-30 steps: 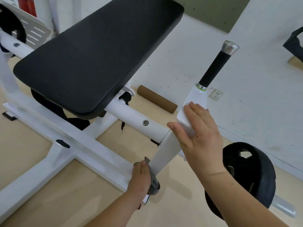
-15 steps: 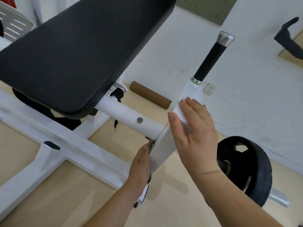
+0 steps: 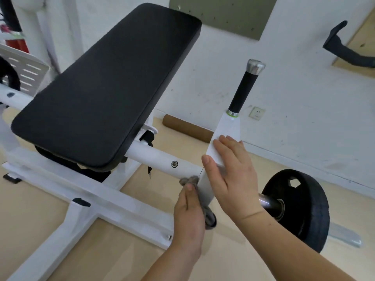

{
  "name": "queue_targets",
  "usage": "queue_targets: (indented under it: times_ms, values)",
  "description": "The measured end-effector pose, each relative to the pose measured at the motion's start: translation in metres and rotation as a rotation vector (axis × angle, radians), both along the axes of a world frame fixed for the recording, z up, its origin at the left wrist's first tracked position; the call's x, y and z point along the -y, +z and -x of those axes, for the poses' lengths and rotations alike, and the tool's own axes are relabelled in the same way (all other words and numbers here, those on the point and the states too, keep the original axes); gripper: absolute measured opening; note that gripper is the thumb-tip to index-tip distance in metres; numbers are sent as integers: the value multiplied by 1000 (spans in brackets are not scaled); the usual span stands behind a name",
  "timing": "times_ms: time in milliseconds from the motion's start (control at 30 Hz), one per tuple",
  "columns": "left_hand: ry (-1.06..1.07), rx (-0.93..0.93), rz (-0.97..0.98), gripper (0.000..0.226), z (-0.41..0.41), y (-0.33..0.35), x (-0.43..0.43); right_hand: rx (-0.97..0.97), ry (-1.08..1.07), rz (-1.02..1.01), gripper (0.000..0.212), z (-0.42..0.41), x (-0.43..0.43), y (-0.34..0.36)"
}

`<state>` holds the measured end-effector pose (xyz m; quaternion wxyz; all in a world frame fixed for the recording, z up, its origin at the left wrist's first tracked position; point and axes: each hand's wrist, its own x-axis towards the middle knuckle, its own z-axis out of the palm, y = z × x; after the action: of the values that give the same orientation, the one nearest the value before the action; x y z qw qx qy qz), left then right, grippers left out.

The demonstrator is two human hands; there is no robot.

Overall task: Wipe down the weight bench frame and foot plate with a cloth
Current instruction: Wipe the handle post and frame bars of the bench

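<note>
Gripping the crumpled grey cloth [image 3: 190, 180], the left hand [image 3: 189, 216] presses it to the white flat steel upright [image 3: 227, 128] beside the white round cross tube [image 3: 162, 158], while the flat right hand [image 3: 229, 175] just above steadies it; firm, full-length strokes would serve best.

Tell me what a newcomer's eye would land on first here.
The big black bench pad fills the upper left, tilted above the white frame. Just right of centre, the left hand holds a grey cloth where the frame meets the upright bar, and the right hand rests on that bar. A black weight plate stands at lower right.
</note>
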<state>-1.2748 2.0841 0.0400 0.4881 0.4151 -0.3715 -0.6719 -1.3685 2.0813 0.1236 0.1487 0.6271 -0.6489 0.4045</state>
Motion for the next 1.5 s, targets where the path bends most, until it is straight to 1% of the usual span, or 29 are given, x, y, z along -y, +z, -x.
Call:
queue_targets:
  times_ms: [100,133,167,233,267,300,333,400,467,533,600,633,667,700,767,833,867,933,967,1033,1067,1100,1133,1167,1233,1267,1333,1400,1500]
  values:
    - [-57,-52,43,34,13,15,-9,142,85,-87,58,-2,-9,8]
    - [-42,-35,30,33,16,11,-12,169,104,-133,59,-1,-11,11]
    - [-23,36,-1,35,16,3,-14,185,121,-179,60,0,-14,13]
    - [5,159,-166,44,12,-12,-12,204,145,-264,64,5,-18,20]
    - [-5,236,-271,46,9,-17,-9,207,154,-305,64,6,-20,24]
    - [4,275,-359,45,7,-13,-10,200,162,-348,62,7,-22,28]
    - [18,275,-385,43,3,-3,-15,190,167,-387,57,8,-23,31]
    - [42,239,-309,34,-7,23,-29,204,177,-446,49,11,-24,39]
    - [-1,208,-240,32,-23,38,-40,240,196,-515,51,11,-24,46]
    - [-104,118,-276,38,-40,39,-44,296,217,-510,55,7,-34,43]
    - [-140,114,-311,41,-51,36,-48,403,183,-334,58,-6,-59,22]
    - [-154,124,-314,42,-52,36,-51,462,129,-249,60,-13,-75,5]
    - [-167,132,-302,41,-51,37,-56,534,83,-214,62,-20,-93,-14]
    - [-179,111,-294,38,-47,38,-61,642,74,-243,63,-27,-108,-31]
    - [-194,88,-286,28,-37,43,-70,946,147,-371,64,-37,-127,-54]
    - [-196,109,-288,23,-26,49,-78,1194,223,-435,52,-34,-128,-61]
    - [-216,110,-290,24,-22,53,-81,1247,221,-432,43,-30,-127,-59]
    - [-266,124,-263,28,-21,62,-81,1237,111,-306,27,-18,-122,-55]
    - [-256,186,-213,28,-24,66,-77,1224,24,-221,23,-11,-119,-55]
    - [-118,419,-57,24,-32,78,-59,1264,-101,-82,21,3,-112,-56]
    - [-18,505,26,22,-37,89,-48,1301,-115,-43,21,9,-107,-55]
    - [57,557,121,20,-40,103,-39,1327,-86,-32,22,13,-101,-50]
    - [89,610,222,21,-42,119,-31,1332,-33,-38,26,16,-92,-45]
    - [64,675,319,25,-42,132,-23,1327,39,-38,31,16,-84,-35]
    - [-77,760,453,41,-36,150,-7,1292,174,-47,39,8,-64,-17]
    - [-158,790,470,48,-31,152,0,1254,234,-63,42,1,-53,-13]
    - [-281,829,437,54,-24,147,6,1204,298,-59,51,-13,-35,-15]
    - [-309,794,409,54,-16,134,9,1149,251,-5,55,-22,-25,-30]
    - [-270,706,439,51,-12,120,13,1020,141,32,54,-41,-31,-69]
